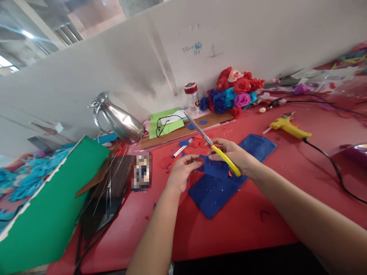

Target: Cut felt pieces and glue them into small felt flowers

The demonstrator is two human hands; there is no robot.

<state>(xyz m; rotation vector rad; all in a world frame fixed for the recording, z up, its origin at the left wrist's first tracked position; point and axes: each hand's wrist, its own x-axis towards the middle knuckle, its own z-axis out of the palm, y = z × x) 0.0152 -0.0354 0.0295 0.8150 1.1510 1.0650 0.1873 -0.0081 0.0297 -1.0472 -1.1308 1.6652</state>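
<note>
In my right hand (236, 152) is a pair of yellow-handled scissors (220, 154), tilted with the blades pointing up and to the left, clear of the sheet. My left hand (182, 172) pinches the left edge of a small blue sheet piece (213, 172), with a bit of red showing at the fingertips. Fingers of the right hand also seem to touch this piece. Beneath both hands lies a longer blue sheet (210, 198), slanting across the red tabletop (229, 233). Red and blue scraps (197, 143) are scattered just beyond my hands.
A yellow glue gun (289, 126) with a black cord lies at right. Behind are artificial flowers (229, 91), a glass jar (191, 95), eyeglasses (162, 126) on green paper and a metal jug (120, 120). A green board (51, 210) and black bag (106, 187) occupy the left.
</note>
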